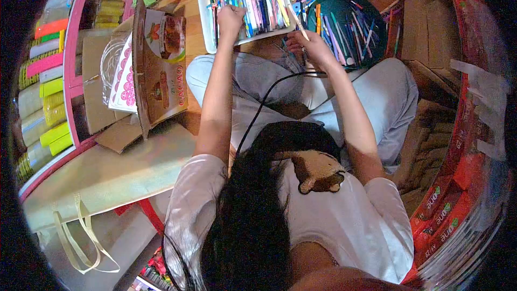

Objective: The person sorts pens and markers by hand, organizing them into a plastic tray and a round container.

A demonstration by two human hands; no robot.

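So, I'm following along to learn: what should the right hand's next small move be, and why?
Probably lay the pale pen-like item into the white tray: the right hand holds it by the tray's right side, and many pens already lie there side by side.

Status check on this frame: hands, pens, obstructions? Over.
Left hand at pens in white tray, grip unclear. Right hand holding pale pen. Black cord runs close below right wrist.

Passage runs between left hand [230, 20] and right hand [314, 48], but black cable [264, 98] crosses the lap [371, 99].
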